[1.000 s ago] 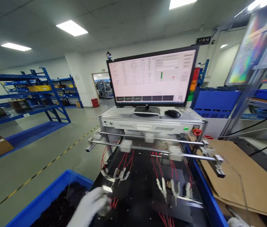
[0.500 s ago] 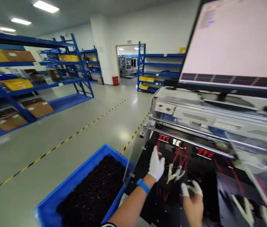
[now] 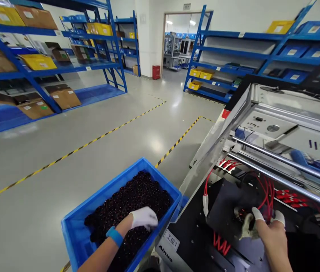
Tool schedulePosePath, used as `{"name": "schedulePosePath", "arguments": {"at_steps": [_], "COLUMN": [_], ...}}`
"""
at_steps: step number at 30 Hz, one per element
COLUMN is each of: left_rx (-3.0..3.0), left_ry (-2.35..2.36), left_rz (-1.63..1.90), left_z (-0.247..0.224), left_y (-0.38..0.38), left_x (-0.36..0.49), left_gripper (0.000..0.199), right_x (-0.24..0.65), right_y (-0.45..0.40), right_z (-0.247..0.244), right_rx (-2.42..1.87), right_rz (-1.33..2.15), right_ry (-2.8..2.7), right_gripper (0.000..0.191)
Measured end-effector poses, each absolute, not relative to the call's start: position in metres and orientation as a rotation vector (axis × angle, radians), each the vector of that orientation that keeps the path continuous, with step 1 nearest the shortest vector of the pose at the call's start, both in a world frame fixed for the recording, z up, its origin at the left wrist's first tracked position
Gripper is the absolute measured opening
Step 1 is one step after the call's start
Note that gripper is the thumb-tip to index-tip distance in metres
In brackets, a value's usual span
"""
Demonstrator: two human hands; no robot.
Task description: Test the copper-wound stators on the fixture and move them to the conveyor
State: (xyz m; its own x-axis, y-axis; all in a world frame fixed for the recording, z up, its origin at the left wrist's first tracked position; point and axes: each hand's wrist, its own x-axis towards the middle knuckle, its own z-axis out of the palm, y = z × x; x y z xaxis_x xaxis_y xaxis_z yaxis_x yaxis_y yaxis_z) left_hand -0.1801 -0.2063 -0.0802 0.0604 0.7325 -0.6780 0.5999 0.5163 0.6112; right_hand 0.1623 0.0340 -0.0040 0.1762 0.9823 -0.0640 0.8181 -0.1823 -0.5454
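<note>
My left hand (image 3: 145,218), in a white glove, reaches down over small dark parts (image 3: 125,206) in a blue bin (image 3: 77,215). Its fingers are curled; anything in them is hidden. To the right, my right hand (image 3: 271,230), with white coverings on the fingertips, is over the black work surface of a test machine. Thumb and finger are apart, with red wires (image 3: 269,194) behind and between them. Just left of the thumb a pale clip (image 3: 246,227) sits by a small round copper-coloured part (image 3: 241,214). Another white clip (image 3: 205,205) hangs from red wires.
Two metal rods (image 3: 284,156) cross the machine above the work surface, and a clear side panel (image 3: 198,181) edges it. Blue shelving (image 3: 86,66) with boxes stands at the left, more shelving (image 3: 233,36) behind. Yellow-black tape (image 3: 177,143) marks the floor.
My left hand has moved from the machine's red wires down into the blue bin. My right hand is now beside a pale clip. The view has turned and tilted down.
</note>
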Motion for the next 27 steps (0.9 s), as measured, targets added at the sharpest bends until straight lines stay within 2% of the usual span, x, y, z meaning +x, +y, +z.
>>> {"name": "schedulePosePath", "arguments": {"at_steps": [2,4,8,10,14,20,24,27], "left_rx": [1.121,1.137,1.242,1.301,1.402,1.498,1.5,1.5], "left_ry": [1.942,2.061,2.094,2.063,1.979,1.979,2.069,2.137], "left_rz": [0.116,0.062,-0.084,-0.14,-0.207,-0.203,-0.125,-0.069], "left_z": [-0.117,-0.147,-0.186,-0.199,-0.219,-0.228,-0.217,-0.2], "left_y": [-0.191,-0.171,-0.15,-0.148,-0.147,-0.143,-0.145,-0.147], "left_x": [-0.19,-0.189,-0.189,-0.196,-0.212,-0.217,-0.215,-0.216], "left_gripper": [0.044,0.059,0.083,0.086,0.076,0.062,0.049,0.049], "right_x": [0.154,0.146,0.14,0.143,0.147,0.148,0.157,0.165], "right_y": [0.031,0.028,0.029,0.03,0.034,0.041,0.051,0.054], "right_z": [0.006,0.014,0.017,0.014,0.013,0.011,0.007,0.012], "right_rx": [-2.225,-2.306,-2.31,-2.272,-2.296,-2.306,-2.255,-2.309], "right_rz": [0.556,0.528,0.53,0.555,0.585,0.577,0.607,0.614], "right_ry": [-1.729,-1.768,-1.786,-1.762,-1.716,-1.845,-1.895,-1.875], "right_gripper": [0.073,0.069,0.086,0.084,0.064,0.065,0.051,0.049]}}
